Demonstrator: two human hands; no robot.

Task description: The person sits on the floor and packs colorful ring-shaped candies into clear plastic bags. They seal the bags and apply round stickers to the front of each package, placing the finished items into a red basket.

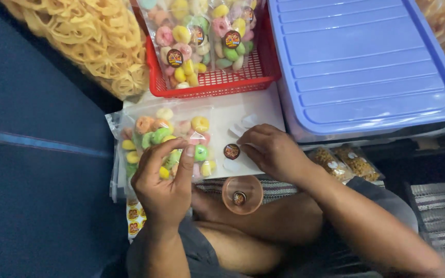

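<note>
The left hand [163, 188] pinches a clear bag of coloured ring snacks [168, 141] by its near edge, while just beside it the right hand [271, 152] fingers peel a round sticker [232, 151], best lifted flat and unwrinkled.

The left hand [163, 188] covers the lower middle of the clear bag of coloured rings [171, 135], and its fingertips there cannot be seen. The right hand [273, 152] hides part of the white sheet [243, 110]. The round sticker [232, 151] is too small to make out. The blue lid [361, 62], red basket [217, 80] and yellow snack bag [88, 36] run off the top edge.
</note>
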